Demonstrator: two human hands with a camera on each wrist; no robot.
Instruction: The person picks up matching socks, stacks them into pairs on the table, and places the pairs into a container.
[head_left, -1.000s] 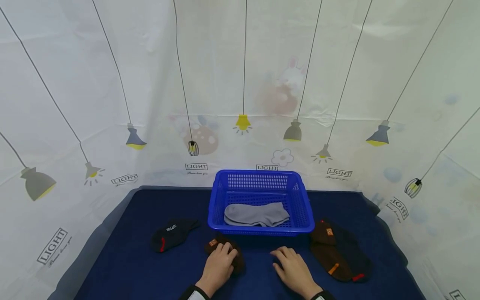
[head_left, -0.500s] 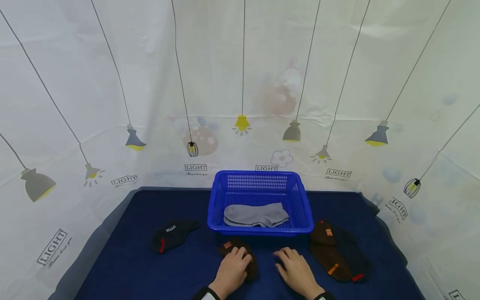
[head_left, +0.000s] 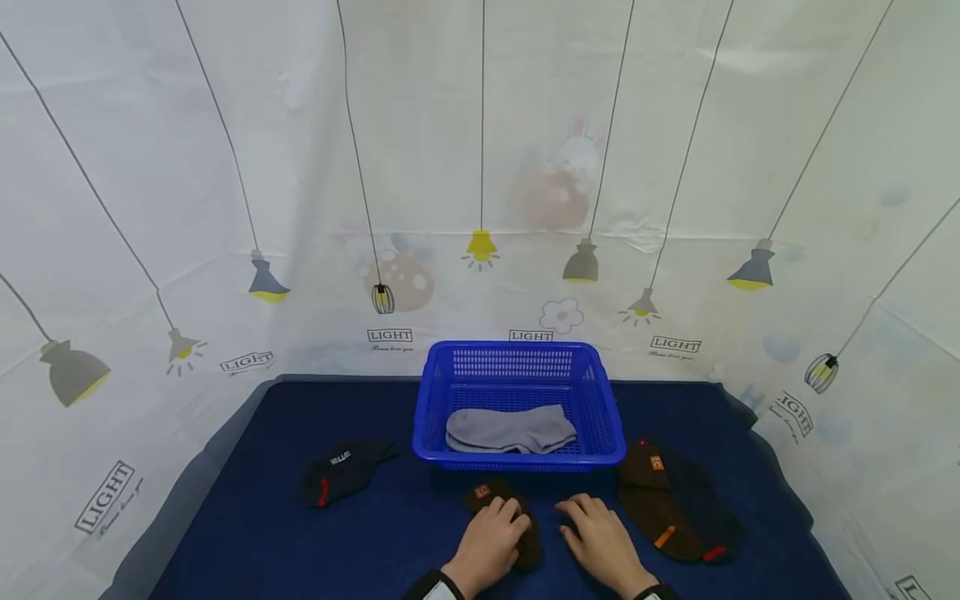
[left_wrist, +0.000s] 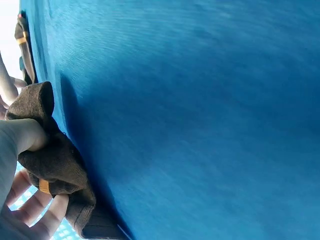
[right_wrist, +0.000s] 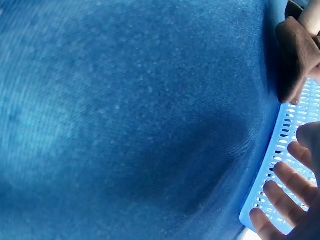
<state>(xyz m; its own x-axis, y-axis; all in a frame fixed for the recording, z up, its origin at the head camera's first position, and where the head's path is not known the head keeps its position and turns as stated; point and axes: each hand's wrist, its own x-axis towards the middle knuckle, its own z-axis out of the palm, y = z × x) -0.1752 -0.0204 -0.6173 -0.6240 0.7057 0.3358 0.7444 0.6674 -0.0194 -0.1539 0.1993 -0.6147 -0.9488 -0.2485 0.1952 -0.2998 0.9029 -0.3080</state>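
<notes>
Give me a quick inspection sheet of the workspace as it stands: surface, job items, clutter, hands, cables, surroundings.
Surface: dark blue cloth over the table.
Job's things: brown sock under the left hand, in front of the blue basket; grey sock lies in the basket.
Clutter: black sock at left; pile of dark socks at right.
Hands: left hand grips the brown sock; right hand rests flat on the cloth.
Cables: nothing seen.
Surroundings: white curtain printed with lamps.

sock [head_left: 512,429] in basket [head_left: 517,460], two socks [head_left: 675,500] right, one sock [head_left: 341,468] left
</notes>
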